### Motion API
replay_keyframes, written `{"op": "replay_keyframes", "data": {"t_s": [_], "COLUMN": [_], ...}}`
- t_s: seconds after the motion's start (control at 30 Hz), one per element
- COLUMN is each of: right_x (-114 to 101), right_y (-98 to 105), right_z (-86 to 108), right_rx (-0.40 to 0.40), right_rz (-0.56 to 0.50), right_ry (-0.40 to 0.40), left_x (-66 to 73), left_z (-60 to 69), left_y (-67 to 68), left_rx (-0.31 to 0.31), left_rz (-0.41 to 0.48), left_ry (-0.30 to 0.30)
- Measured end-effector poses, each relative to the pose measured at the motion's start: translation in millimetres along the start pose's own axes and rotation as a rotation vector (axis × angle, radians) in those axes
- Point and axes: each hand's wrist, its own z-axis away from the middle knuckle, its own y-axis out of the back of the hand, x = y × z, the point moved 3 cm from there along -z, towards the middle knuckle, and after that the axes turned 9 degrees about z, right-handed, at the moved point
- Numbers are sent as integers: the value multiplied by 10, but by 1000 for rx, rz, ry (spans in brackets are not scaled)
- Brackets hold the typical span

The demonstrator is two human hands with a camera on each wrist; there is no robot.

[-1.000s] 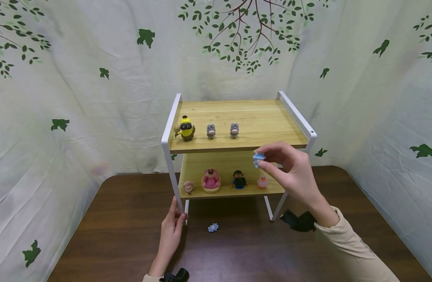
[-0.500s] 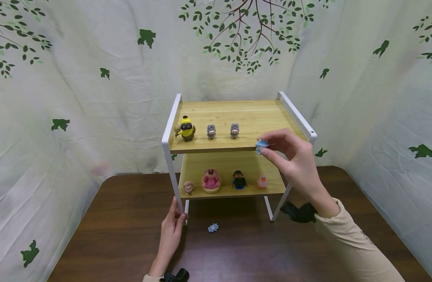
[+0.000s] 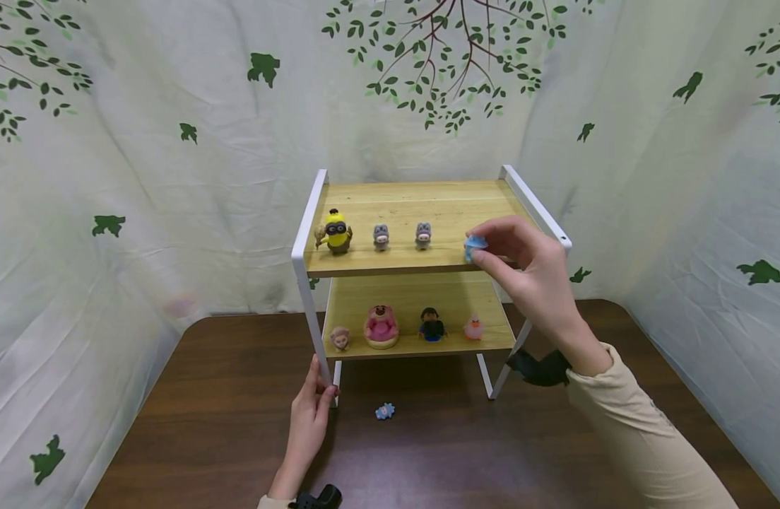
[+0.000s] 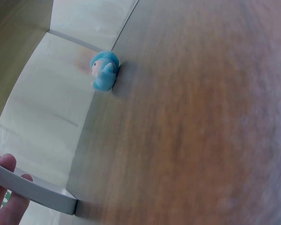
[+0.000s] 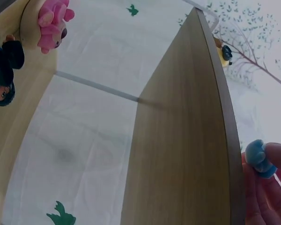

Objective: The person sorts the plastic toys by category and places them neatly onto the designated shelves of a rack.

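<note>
Between thumb and fingertips, my right hand (image 3: 535, 276) pinches a small light-blue figurine (image 3: 474, 247) at the front edge of the top shelf board, right of two grey figurines (image 3: 423, 236). Whether its base touches the board cannot be told. In the right wrist view that blue figurine (image 5: 260, 159) is just beyond the board's edge. My left hand (image 3: 309, 423) grips the front left leg (image 3: 321, 367) of the white-framed shelf (image 3: 390, 198); its fingers (image 4: 8, 162) show behind the white bar in the left wrist view. Another blue figurine (image 3: 385, 411) lies on the table in front of the shelf.
A yellow minion figurine (image 3: 335, 232) stands at the top board's left. The lower board holds a small beige figurine (image 3: 340, 338), a pink bear (image 3: 381, 327), a dark-haired figure (image 3: 432, 324) and a pink duck-like figurine (image 3: 473, 328). The brown table (image 3: 225, 424) meets a leaf-printed curtain behind.
My right hand has risen with the blue figurine, from in front of the lower board to the top board's front edge. The left hand stays at the leg.
</note>
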Motion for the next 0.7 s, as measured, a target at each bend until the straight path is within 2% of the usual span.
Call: {"op": "replay_keyframes", "data": {"t_s": [0.43,0.7], "right_x": [42,49], "right_y": [-13,-18], "right_z": [-103,-139], "right_rx": [-7,-20], "right_rz": [39,147], "right_ry": [-23,-51], "left_x": [-11,-12], "left_z": [10,17], "left_y": [-4,-4], "left_rx": [1,3], "left_rz": [2,-4], "left_ry": [7,9]}}
